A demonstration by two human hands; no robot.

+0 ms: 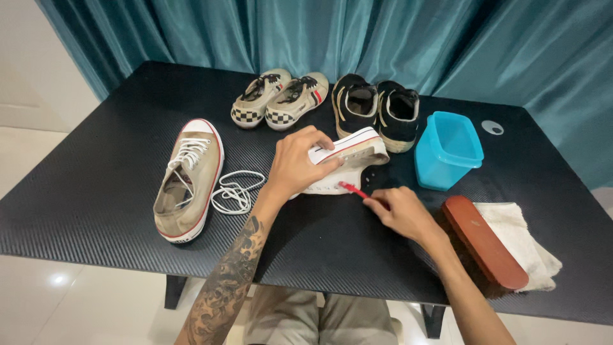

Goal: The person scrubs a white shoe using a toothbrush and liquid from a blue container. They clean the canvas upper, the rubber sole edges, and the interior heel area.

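Now the left hand [299,163] is gripping a sneaker [348,160], the right hand [401,211] is pinching a red brush [352,189], over a black table [96,185] by teal curtains [319,32]

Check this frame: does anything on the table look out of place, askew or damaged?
Slightly. A loose white shoelace lies in a tangle beside the tan sneaker, and its mate lies on its side under the left hand. The right hand holds a red brush against it. No spill or damage shows.

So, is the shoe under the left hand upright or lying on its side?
On its side: the held shoe shows its white sole edge upward, with the left hand pressing it on the table.
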